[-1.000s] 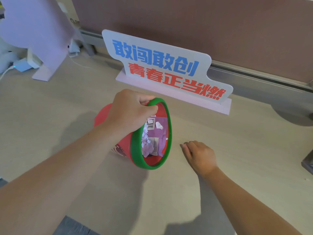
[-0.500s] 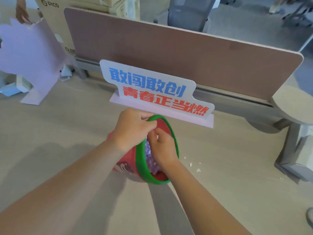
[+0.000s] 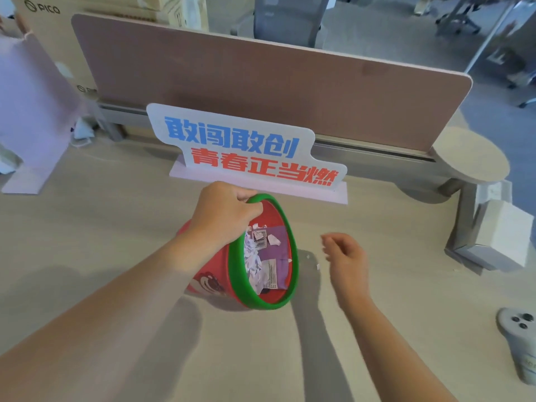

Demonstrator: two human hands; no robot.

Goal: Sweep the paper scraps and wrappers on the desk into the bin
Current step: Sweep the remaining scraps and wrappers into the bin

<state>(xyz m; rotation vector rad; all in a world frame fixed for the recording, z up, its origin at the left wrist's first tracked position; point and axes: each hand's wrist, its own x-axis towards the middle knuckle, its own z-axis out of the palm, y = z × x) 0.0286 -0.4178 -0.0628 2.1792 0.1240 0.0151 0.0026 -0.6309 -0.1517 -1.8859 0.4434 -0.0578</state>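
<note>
Two hands are showing; my left hand (image 3: 224,211) is pinching the green rim of the bin (image 3: 262,253), tilting it mid-surface with scraps and wrappers (image 3: 265,265) lying inside; my right hand (image 3: 346,258) is hovering beside it, fingers (image 3: 329,242) loosely spread; tiny paper bits (image 3: 317,266) are lying on the surface (image 3: 406,285) between.

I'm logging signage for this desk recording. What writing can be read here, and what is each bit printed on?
"敢闯敢创", blue, top line of the standing desk sign.
"青春正当燃", red, lower line of the same sign.
"PICO", on the cardboard box behind the divider.
Barcode and fine print on wrappers inside the bin: too small to read.
The red bin's side carries a picture, no legible words.
</note>
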